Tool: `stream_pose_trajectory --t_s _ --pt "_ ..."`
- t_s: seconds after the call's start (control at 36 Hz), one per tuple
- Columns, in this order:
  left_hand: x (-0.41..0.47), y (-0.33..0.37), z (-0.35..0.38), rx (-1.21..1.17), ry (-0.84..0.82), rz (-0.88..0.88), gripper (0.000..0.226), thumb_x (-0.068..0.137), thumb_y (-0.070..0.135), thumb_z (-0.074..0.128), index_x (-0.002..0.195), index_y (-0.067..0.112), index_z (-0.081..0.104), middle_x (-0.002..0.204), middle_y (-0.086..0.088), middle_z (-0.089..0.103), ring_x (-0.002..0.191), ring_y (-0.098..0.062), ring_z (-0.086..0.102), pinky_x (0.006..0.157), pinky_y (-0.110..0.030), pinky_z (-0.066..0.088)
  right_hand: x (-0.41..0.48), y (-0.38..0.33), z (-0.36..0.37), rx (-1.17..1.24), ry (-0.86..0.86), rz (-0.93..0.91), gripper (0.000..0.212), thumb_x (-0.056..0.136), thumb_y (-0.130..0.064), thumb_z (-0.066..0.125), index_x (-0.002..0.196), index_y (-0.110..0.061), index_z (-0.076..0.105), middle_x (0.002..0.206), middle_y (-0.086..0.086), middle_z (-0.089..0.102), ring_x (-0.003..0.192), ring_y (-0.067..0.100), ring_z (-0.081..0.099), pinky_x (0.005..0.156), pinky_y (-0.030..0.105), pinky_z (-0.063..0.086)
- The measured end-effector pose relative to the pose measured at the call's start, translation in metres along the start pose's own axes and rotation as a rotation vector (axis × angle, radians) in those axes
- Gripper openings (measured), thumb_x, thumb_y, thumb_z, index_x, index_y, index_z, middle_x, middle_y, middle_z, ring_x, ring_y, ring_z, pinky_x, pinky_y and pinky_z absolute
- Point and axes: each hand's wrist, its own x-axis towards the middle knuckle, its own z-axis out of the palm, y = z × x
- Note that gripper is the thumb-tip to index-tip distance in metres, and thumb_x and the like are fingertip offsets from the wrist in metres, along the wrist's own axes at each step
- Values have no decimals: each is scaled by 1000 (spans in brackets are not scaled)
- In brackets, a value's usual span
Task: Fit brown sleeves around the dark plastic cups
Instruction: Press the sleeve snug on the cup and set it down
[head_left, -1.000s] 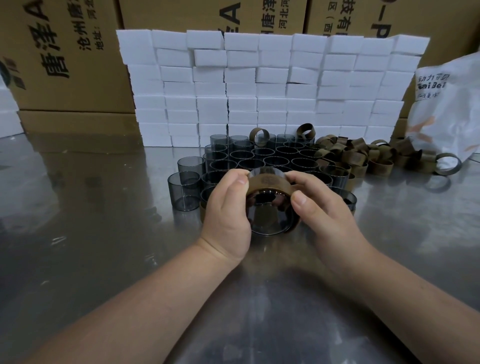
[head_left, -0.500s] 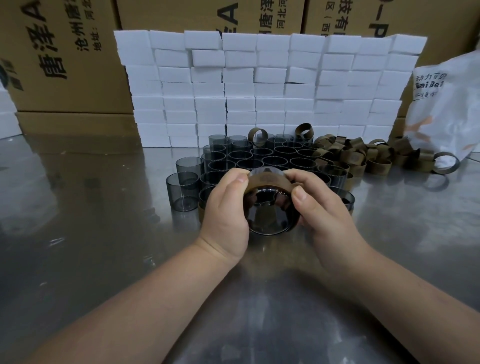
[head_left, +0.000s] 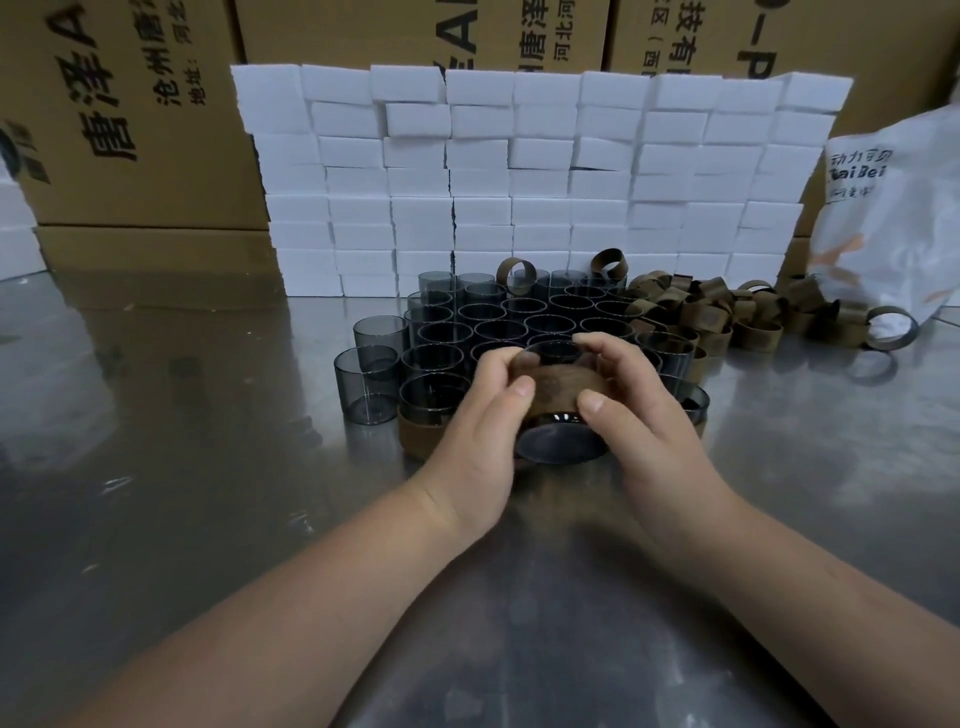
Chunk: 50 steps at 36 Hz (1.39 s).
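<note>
My left hand and right hand grip the sleeved cup; loose sleeves lie at two o'clock

This was a packing or assembly workshop with the look of a warehouse. Big cardboard cartons printed with Chinese characters stood stacked along the back. In front of them, white foam-like blocks were piled into a neat wall. The work surface was a bare, scuffed stainless-steel table. On it stood dozens of identical dark plastic cups in rows, with a loose heap of brown sleeves beside them. A printed white plastic bag lay at the right edge.
</note>
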Motion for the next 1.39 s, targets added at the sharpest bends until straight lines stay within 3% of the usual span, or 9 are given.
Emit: stream_pose_trajectory --t_s 0.08,0.19,0.28,0.39,0.5,0.61,0.72,0.97,1.39 --pt "-4 1 5 109 -35 3 44 75 58 36 109 31 41 119 -4 51 116 -21 50 102 -42 39 0 0 0 -143 -28 -2 46 69 -56 36 114 -46 36 122 -20 43 119 5 43 104 27 33" --pt "-1 2 1 124 67 39 34 79 40 38 113 38 39 114 5 51 105 -5 51 91 -18 39 -1 3 5 -257 -73 10 53 72 -58 28 122 -43 21 120 -35 27 121 -9 30 102 9 20" --pt "-2 3 2 150 43 59 29 75 31 39 103 34 46 104 5 55 95 -5 52 84 -17 41 0 2 6 -206 -42 32 39 79 -40 35 118 -38 35 114 -26 42 117 1 38 100 16 27" --pt "-4 1 4 195 -10 74 19 73 28 40 91 27 46 87 10 50 77 2 46 70 -13 39 0 0 4 -82 14 19 15 81 -33 39 78 -27 52 70 -19 55 69 -3 48 65 13 38" --pt "-7 3 4 198 -59 66 32 66 43 44 88 20 45 83 5 49 74 -4 44 70 -24 39 0 3 3 -113 108 1 26 81 -34 43 59 -20 44 54 -12 43 53 0 38 51 14 32" --pt "-9 6 6 235 -114 86 49 61 53 50 93 17 44 90 -2 50 77 -7 46 72 -34 44 -1 3 2 -108 127 -38 29 74 -47 43 52 -28 45 49 -12 41 49 0 37 50 13 30" --pt "-10 6 6 275 -100 79 54 59 58 54 92 16 44 81 4 48 71 -6 45 65 -31 43 -1 3 1 -106 130 -44 31 72 -50 41 53 -26 44 48 -11 40 49 2 35 51 20 29" --pt "-7 2 3 293 -56 131 38 62 57 53 70 23 39 60 18 42 57 -2 33 55 -19 31 -4 0 5 -62 153 -48 38 73 -49 42 52 -18 36 51 -7 34 52 5 33 51 23 30" --pt "-8 8 3 294 -70 178 36 64 53 52 66 21 36 57 17 37 55 -2 31 53 -16 28 -3 1 5 -120 154 -71 37 75 -49 39 52 -21 34 51 -7 33 51 5 32 52 28 30"
